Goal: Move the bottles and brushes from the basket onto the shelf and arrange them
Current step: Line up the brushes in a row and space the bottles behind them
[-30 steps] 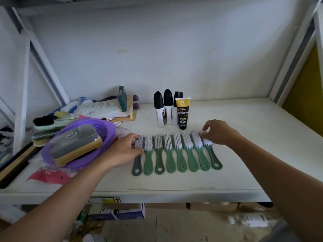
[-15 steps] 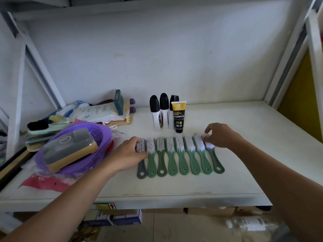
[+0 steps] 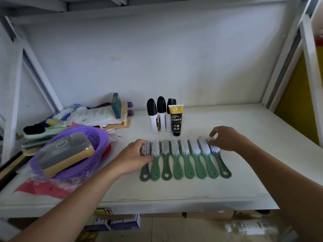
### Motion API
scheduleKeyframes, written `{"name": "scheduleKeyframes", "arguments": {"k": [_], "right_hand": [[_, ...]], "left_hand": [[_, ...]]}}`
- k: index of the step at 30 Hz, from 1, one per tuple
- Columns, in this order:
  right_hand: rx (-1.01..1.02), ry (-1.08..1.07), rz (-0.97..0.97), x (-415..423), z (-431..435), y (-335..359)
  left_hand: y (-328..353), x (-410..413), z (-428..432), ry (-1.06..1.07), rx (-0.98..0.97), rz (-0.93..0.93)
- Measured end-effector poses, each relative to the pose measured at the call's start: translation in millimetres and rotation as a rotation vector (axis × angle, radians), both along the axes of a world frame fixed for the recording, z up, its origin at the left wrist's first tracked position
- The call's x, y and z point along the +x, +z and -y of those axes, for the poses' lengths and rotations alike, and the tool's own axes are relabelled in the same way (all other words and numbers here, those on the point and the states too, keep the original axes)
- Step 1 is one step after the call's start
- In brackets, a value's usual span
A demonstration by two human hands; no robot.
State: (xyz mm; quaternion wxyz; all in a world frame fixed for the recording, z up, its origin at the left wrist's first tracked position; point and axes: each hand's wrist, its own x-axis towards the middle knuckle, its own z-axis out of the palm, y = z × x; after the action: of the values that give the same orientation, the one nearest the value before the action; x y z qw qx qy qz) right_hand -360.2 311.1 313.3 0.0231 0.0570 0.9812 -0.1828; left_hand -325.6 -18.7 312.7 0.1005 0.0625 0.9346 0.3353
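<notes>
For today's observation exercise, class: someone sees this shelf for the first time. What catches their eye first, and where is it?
The row of eight brushes at the shelf's front centre stands out: seven green, the leftmost grey. The left hand and right hand press on the row's two ends. Behind it stand three black-capped bottles and a yellow-and-black tube; to the left lies a purple basket holding a packaged brush.

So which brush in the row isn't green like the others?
The grey brush at the left end of the row, under the left hand. Its handle is grey; the seven brushes to its right have green handles.
</notes>
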Motion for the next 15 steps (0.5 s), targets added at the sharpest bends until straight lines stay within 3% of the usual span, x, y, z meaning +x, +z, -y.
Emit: {"name": "scheduleKeyframes", "arguments": {"k": [15], "right_hand": [[0.018,0.01,0.027,-7.3,-10.0,-2.7]], "left_hand": [[-1.8,-8.7,-3.1,0.034,-0.034,-0.011]]}}
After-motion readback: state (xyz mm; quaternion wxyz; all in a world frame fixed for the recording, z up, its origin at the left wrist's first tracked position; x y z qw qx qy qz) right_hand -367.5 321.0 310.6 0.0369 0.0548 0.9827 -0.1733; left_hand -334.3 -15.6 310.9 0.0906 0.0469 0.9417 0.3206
